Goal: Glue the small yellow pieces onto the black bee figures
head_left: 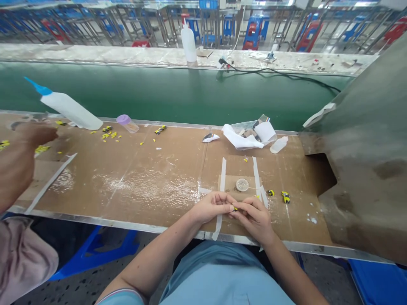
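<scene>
**Q:** Big picture?

**A:** Long worktop (127, 182) w/ brown board surface, green conveyor belt (159, 93) right behind it, blue stools (252, 36) in rows beyond. Big grey cover (365, 148) fills R side of view.

**Q:** Anyone else there?

**A:** Yes, co-worker's hand (36, 135) far L, just above scattered yellow bits (41, 149). Pink sleeve (22, 258) lower L, prob same person.

**Q:** What's on the worktop?

**A:** Squeeze bottle (70, 106) w/ blue nozzle lying on its side, purple-lid jar (127, 123) tilted nearby, heap of white paper and clear plastic (244, 135), small plastic bottle (279, 145) on its side.

**Q:** Near the hands?

**A:** Tape strips (223, 173) frame a patch w/ small round dish (242, 184) just ahead of the hands. Contents can't tell. Two yellow-black pieces (285, 197) lie to the R.

**Q:** Step in hand, hand state?

**A:** Fine work on one piece. Left hand (213, 206) and right hand (254, 217) both narrow, fingertips meeting on tiny yellow-black piece (234, 208), held in the air above worktop edge.

**Q:** Next move needs?

**A:** Prob a steady pinch, piece is small and mostly hidden by fingers.
</scene>
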The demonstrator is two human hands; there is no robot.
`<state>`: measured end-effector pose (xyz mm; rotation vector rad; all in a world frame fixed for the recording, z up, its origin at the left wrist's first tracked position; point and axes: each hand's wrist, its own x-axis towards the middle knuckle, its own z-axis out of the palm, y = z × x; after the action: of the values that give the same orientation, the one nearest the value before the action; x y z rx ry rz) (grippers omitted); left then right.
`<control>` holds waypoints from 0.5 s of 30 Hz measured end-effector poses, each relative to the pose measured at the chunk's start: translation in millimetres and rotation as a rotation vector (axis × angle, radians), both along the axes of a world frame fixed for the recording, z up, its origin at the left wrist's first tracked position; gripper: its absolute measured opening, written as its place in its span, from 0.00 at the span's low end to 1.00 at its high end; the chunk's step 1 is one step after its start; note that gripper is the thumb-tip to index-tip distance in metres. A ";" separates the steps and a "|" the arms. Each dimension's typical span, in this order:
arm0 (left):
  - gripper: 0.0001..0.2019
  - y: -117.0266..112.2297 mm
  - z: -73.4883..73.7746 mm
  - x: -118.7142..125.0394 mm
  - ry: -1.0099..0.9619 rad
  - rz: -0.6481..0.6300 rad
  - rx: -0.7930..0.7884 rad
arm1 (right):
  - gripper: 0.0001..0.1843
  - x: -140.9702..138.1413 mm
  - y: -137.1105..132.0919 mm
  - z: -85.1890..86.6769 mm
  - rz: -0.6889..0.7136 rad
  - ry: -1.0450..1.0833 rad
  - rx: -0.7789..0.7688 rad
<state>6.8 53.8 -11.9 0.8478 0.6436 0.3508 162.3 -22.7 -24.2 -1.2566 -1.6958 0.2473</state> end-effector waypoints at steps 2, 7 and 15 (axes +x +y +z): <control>0.18 -0.7 -1.2 -0.3 0.001 -0.003 0.010 | 0.06 -0.1 -0.6 0.2 -0.002 0.000 -0.006; 0.21 -4.5 -4.6 -0.8 -0.036 -0.006 -0.021 | 0.06 -0.6 -3.0 -0.4 -0.007 0.037 0.009; 0.23 -7.0 -6.3 -0.6 -0.075 -0.038 -0.071 | 0.05 -0.9 -3.8 1.0 0.023 0.034 0.090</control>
<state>6.2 46.8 -18.2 0.7750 0.5664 0.3219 161.4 -26.5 -23.2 -1.1617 -1.6752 0.2029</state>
